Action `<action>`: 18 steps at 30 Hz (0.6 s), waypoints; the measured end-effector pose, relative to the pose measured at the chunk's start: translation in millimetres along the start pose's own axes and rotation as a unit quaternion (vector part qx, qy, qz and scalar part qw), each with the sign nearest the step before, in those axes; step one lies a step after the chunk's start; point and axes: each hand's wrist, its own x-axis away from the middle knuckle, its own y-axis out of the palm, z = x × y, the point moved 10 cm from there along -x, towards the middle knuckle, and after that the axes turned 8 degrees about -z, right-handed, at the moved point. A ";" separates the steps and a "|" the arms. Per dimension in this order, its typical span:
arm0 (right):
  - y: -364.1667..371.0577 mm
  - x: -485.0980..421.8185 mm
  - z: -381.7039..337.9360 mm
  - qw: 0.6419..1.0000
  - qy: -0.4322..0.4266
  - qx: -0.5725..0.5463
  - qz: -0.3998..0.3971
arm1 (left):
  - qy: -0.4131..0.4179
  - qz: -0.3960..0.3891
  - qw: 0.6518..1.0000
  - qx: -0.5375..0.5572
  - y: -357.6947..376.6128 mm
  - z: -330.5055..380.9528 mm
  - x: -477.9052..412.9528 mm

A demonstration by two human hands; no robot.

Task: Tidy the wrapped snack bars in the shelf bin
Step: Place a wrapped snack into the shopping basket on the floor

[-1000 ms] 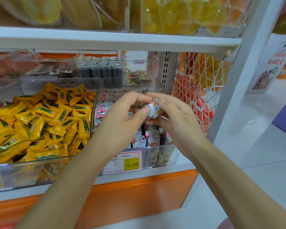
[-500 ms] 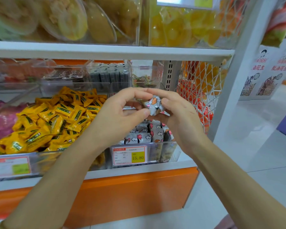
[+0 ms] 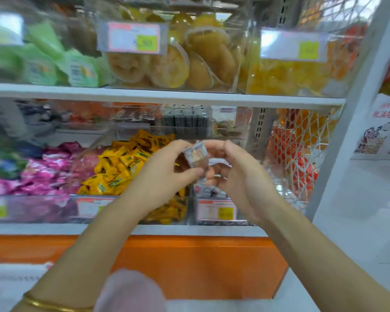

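Pinching one snack bar (image 3: 195,154), our left hand (image 3: 164,176) holds it above the bin (image 3: 239,213). Our right hand (image 3: 241,176), fingers curled, grips its wrapper end.

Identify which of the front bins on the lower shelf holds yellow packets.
The middle bin, behind the left hand: its packets are yellow, while the left bin holds pink ones and the right bin grey-wrapped bars.

Yellow wrapped candies (image 3: 122,167) fill a clear bin left of centre, with pink packets (image 3: 43,174) further left. The upper shelf (image 3: 167,96) carries dried fruit packs (image 3: 189,64) and green packets (image 3: 54,64). A white net (image 3: 297,154) hangs at right. An orange base panel (image 3: 200,266) runs below.
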 end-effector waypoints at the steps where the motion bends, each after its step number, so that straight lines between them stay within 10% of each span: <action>1: 13.1 -3.9 5.6 1.000 0.005 0.010 -0.003 | -0.010 -0.002 1.000 -0.015 -14.3 -4.3 9.4; 10: 160.9 -30.9 104.7 0.971 0.171 0.116 -0.118 | -0.267 -0.103 0.958 -0.021 -120.6 -110.8 151.1; 18: 219.7 -27.5 258.4 0.908 0.337 0.163 -0.189 | -0.460 -0.119 0.874 0.102 -73.2 -254.5 276.0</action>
